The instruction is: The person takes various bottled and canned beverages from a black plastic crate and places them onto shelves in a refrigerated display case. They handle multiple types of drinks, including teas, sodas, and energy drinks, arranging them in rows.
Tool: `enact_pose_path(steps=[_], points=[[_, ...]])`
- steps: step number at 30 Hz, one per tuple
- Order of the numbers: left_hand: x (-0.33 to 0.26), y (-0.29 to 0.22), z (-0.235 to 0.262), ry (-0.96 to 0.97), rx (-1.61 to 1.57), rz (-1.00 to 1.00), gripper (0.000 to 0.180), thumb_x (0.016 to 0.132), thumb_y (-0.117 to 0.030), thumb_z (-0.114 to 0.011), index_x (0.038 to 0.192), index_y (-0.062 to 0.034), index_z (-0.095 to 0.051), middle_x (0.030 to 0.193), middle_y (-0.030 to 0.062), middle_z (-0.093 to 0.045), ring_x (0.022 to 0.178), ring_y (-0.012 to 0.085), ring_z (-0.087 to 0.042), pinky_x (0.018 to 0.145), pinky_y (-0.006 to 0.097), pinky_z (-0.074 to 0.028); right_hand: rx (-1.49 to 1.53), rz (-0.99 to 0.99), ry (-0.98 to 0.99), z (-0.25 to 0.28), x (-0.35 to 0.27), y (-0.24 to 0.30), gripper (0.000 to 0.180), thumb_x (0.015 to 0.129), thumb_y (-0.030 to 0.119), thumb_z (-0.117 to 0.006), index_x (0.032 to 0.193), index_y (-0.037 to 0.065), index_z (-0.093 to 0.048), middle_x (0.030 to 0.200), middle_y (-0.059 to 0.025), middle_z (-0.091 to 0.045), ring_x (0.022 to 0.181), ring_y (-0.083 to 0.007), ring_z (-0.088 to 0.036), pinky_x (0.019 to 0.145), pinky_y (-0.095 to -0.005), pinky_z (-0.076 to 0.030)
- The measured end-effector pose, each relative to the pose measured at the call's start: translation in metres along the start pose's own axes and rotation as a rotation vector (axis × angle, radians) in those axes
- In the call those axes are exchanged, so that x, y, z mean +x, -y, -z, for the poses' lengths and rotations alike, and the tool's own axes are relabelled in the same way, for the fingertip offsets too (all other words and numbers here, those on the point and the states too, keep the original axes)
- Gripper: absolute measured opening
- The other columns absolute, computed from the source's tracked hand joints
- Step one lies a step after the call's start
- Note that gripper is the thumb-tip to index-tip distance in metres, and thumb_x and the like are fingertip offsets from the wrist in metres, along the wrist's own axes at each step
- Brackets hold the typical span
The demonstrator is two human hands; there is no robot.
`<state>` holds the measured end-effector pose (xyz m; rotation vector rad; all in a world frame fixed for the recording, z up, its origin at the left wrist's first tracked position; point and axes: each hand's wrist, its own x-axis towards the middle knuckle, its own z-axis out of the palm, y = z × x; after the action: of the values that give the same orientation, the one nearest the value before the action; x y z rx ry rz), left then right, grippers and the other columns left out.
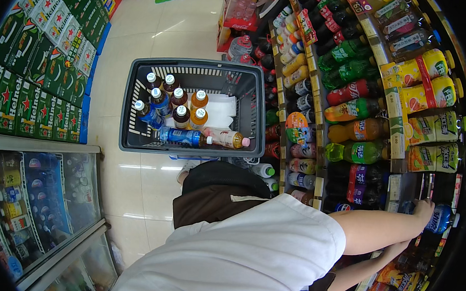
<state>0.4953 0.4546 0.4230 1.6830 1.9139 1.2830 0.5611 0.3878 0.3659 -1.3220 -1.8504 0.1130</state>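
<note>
My left hand (pixel 426 209) reaches into the shelf on the right. Its fingers curl against a blue-labelled drink bottle (pixel 441 219) with a pale cap, which lies with its cap end farther right. Below that forearm, my right hand (pixel 403 246) is also at the shelf; its fingers are mostly hidden. To the left of the shelf stands a dark grey shopping basket (pixel 195 63). Several capped bottles stand upright in it, including an orange drink bottle (pixel 197 117). A blue-wrapped bottle (pixel 184 136) and a pale bottle with a pink cap (pixel 227 137) lie along its near side.
Drink shelves (pixel 326 114) packed with bottles run along the right. Stacked green beer cartons (pixel 22 101) line the far left, above a glass-doored fridge (pixel 50 203). Pale floor tiles (pixel 121 192) lie between. A red bottle rack (pixel 240 21) stands beyond the basket.
</note>
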Motion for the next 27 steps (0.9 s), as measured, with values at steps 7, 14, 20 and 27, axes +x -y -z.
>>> enact_pose_path(steps=[7, 14, 20, 27], points=[[-0.004, 0.004, 0.005, 0.014, -0.012, -0.001, 0.032, 0.077, -0.014, -0.049, 0.108, -0.0047, -0.048, 0.095, 0.0095, -0.054, 0.084, 0.0214, -0.057, 0.068, 0.042, -0.048, 0.011, 0.011, 0.021, -0.003, 0.0, -0.004, 0.039, 0.08, 0.016, -0.053, 0.114, -0.004, -0.046, 0.11, -0.0171, -0.053, 0.098, -0.0221, -0.052, 0.084, -0.0304, -0.04], [-0.005, 0.004, 0.008, 0.053, -0.033, -0.006, 0.032, 0.078, -0.014, -0.049, 0.108, -0.0041, -0.048, 0.097, 0.0106, -0.054, 0.083, 0.0225, -0.058, 0.069, 0.042, -0.048, 0.014, 0.007, 0.018, 0.0, -0.001, -0.007, 0.041, 0.081, 0.016, -0.053, 0.115, -0.005, -0.044, 0.112, -0.017, -0.052, 0.099, -0.0222, -0.051, 0.084, -0.0301, -0.039], [0.002, 0.004, 0.007, 0.098, -0.012, -0.024, 0.038, 0.078, -0.014, -0.05, 0.113, -0.0014, -0.045, 0.098, 0.0104, -0.054, 0.085, 0.0232, -0.057, 0.069, 0.04, -0.049, 0.024, 0.008, 0.02, -0.001, -0.002, -0.009, 0.043, 0.081, 0.016, -0.053, 0.117, -0.006, -0.043, 0.114, -0.0168, -0.051, 0.1, -0.0222, -0.051, 0.085, -0.0297, -0.039], [0.003, 0.001, -0.003, 0.058, 0.012, -0.032, 0.039, 0.076, -0.016, -0.052, 0.111, -0.0009, -0.045, 0.096, 0.0096, -0.054, 0.088, 0.0217, -0.055, 0.068, 0.038, -0.049, 0.04, 0.006, 0.038, 0.002, -0.002, -0.011, 0.047, 0.08, 0.017, -0.054, 0.12, -0.005, -0.041, 0.115, -0.0161, -0.05, 0.101, -0.0216, -0.05, 0.086, -0.0297, -0.038]])
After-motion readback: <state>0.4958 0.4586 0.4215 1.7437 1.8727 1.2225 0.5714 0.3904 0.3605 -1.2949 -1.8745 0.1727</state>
